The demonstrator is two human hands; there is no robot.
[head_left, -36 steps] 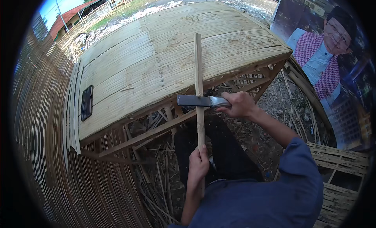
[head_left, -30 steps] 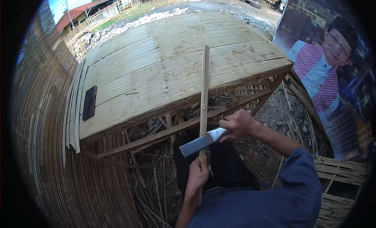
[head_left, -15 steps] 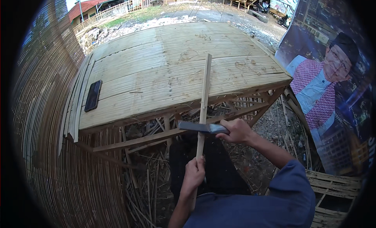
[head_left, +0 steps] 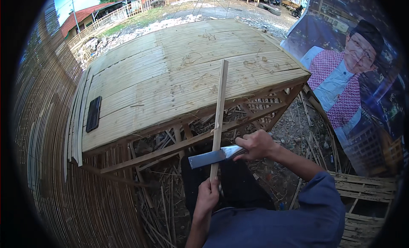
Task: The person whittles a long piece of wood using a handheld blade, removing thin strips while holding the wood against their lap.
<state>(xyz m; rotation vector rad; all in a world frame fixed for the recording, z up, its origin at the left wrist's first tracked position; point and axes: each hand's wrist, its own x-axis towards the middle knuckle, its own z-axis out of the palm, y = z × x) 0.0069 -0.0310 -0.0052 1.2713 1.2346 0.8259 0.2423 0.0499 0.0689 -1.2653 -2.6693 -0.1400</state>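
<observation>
A long, pale bamboo strip point(head_left: 221, 92) rises from my lap, its far end above the slatted bamboo table. My left hand point(head_left: 207, 197) is wrapped round its lower part. In my right hand point(head_left: 257, 145) is the wrapped, pale handle of a broad-bladed knife point(head_left: 206, 159). The flat blade crosses over the strip, just above my left hand, and points to the left. A small raised curl or knot shows on the strip a little farther up than the blade. Whether the edge touches the strip I cannot tell.
The bamboo table point(head_left: 140, 96) stands in front, with a dark phone point(head_left: 93, 114) at its left and thin shavings on top. A woven bamboo screen point(head_left: 51, 133) is on the left, a printed banner point(head_left: 336, 86) on the right. Bamboo scraps point(head_left: 164, 209) litter the ground.
The knife has slid down the strip toward my left hand, and its blade now shows more of its flat face. The view has shifted slightly.
</observation>
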